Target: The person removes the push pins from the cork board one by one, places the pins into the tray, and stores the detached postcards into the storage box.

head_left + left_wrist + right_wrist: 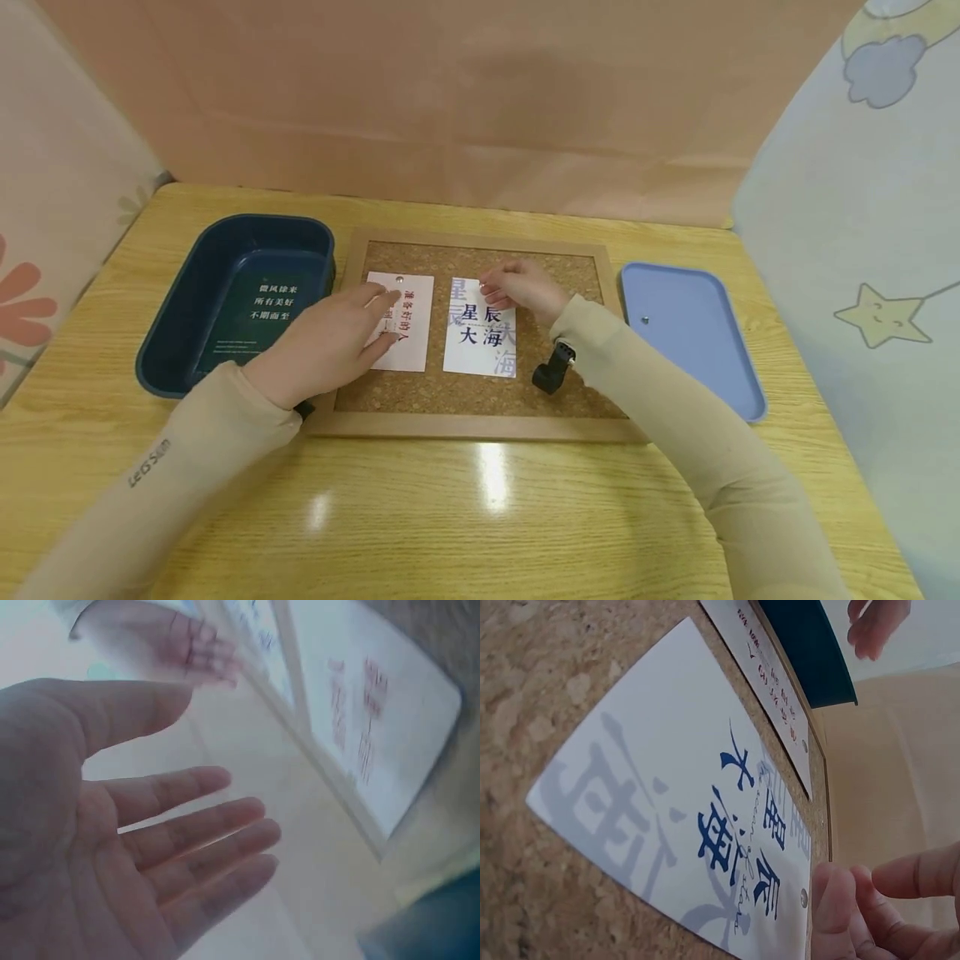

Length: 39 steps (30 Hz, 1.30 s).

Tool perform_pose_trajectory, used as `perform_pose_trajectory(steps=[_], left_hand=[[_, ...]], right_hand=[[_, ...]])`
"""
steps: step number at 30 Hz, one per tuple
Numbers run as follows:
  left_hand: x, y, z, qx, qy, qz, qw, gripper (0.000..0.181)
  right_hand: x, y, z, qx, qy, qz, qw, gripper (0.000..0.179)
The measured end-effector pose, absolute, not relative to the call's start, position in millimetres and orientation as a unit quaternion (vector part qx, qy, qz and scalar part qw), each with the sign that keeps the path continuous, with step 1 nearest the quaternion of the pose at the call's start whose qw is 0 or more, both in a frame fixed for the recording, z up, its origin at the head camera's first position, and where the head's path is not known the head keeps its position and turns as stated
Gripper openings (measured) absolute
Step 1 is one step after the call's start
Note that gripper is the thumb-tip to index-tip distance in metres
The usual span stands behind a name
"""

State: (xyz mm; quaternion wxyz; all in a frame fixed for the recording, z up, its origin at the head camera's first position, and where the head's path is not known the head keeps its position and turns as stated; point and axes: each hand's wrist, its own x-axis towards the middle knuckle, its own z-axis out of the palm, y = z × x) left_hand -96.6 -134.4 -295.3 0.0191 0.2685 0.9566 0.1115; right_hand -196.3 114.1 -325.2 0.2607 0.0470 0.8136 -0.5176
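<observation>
A framed corkboard lies on the table with two white cards on it. My right hand is at the top edge of the card with blue characters. In the right wrist view, a silver pushpin sits in that card, with the loosely bent fingertips close beside it and nothing visible between them. My left hand, fingers spread and relaxed, hovers over the board's left edge and partly hides the card with red characters. Another pushpin shows at the top of that card.
Left of the board stands a dark teal bin, holding a dark green card with white characters. To the right is a light blue tray with one pushpin in it. Walls border the table at the back and sides.
</observation>
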Motion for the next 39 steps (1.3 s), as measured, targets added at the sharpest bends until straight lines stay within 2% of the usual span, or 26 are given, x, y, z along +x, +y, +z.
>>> perform_pose_trajectory(steps=[8, 13, 26, 39], left_hand=[[-109, -105, -315, 0.316, 0.941, 0.107, 0.056, 0.051], [-110, -90, -321, 0.339, 0.932, 0.104, 0.072, 0.059], [-113, -63, -334, 0.339, 0.923, 0.079, 0.163, 0.072], [-112, -53, -343, 0.34, 0.918, 0.093, 0.18, 0.073]], right_hand=[[-199, 117, -326, 0.042, 0.829, -0.499, 0.248, 0.032], [-200, 119, -327, 0.032, 0.84, -0.485, 0.24, 0.031], [-200, 120, -327, 0.024, 0.852, -0.461, 0.248, 0.032], [-200, 121, -327, -0.01, 0.87, -0.431, 0.237, 0.027]])
